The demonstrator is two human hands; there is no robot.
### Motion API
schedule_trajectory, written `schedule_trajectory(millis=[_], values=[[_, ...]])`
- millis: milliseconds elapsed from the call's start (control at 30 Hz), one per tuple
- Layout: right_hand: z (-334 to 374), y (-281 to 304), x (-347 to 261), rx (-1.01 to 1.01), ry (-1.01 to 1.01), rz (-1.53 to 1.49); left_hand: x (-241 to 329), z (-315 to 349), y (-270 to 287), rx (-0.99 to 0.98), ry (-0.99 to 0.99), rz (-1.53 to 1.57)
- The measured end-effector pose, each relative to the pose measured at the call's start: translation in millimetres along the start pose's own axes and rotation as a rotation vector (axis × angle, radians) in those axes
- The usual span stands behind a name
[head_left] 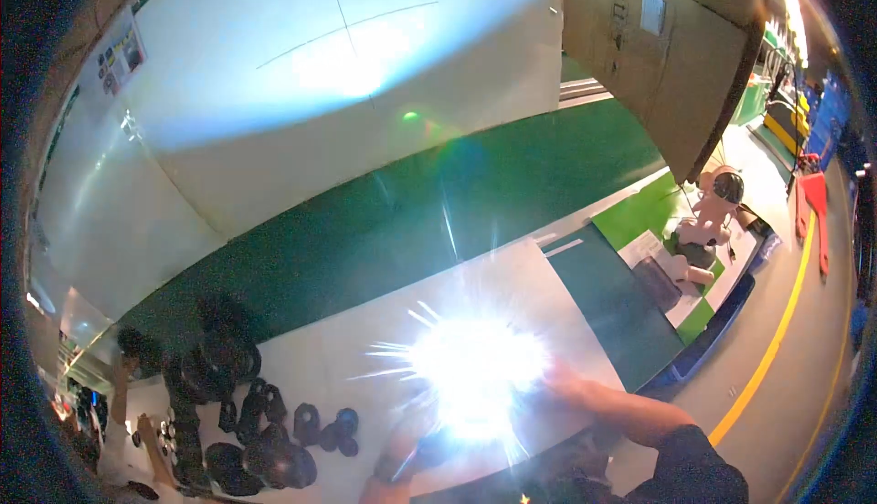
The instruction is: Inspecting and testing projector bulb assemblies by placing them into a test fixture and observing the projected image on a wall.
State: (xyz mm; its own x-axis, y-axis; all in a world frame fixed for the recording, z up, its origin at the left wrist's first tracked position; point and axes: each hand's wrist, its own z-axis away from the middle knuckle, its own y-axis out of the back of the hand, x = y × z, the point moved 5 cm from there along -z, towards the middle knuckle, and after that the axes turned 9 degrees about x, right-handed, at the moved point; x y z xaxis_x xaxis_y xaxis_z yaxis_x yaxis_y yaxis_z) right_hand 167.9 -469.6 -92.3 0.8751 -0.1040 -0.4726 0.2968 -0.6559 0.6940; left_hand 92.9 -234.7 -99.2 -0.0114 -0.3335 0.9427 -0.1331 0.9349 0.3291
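Observation:
A glaring light (477, 362) burns over the white tabletop, between my two hands. Its glare washes out whatever lamp body is there. My left hand (402, 458) comes up from the lower edge to the near left side of the light, mostly swallowed by the brightness. From the right, my right hand (568, 383) reaches to the other side of it, a dark sleeve behind. The fingers of both hands are lost in the glare, so their grip cannot be made out. Ahead, a bright bluish-white patch (343, 65) lies on a white board (438, 111) marked with thin crossing lines.
Several black round parts (265, 458) crowd the table's left side, near what look like another person's hands (151, 445). A cardboard sheet (667, 56) hangs at upper right. Beyond it, a person in pale clothes (708, 221) is by a green mat (626, 212). A yellow line (776, 349) crosses the floor.

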Motion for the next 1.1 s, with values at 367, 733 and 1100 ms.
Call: schedule_trajectory(millis=[367, 733, 1100], values=[[-65, 49, -25, -0.033, -0.241, -0.127, 29, -8, -10, 0.064, 0.253, 0.203], [-69, 33, -18, 0.019, -0.220, -0.245, 44, -9, 7, 0.170, 0.146, 0.111], [-68, 29, -20, 0.121, -0.180, -0.310, 48, 52, 61, 0.254, -0.134, -0.640]])
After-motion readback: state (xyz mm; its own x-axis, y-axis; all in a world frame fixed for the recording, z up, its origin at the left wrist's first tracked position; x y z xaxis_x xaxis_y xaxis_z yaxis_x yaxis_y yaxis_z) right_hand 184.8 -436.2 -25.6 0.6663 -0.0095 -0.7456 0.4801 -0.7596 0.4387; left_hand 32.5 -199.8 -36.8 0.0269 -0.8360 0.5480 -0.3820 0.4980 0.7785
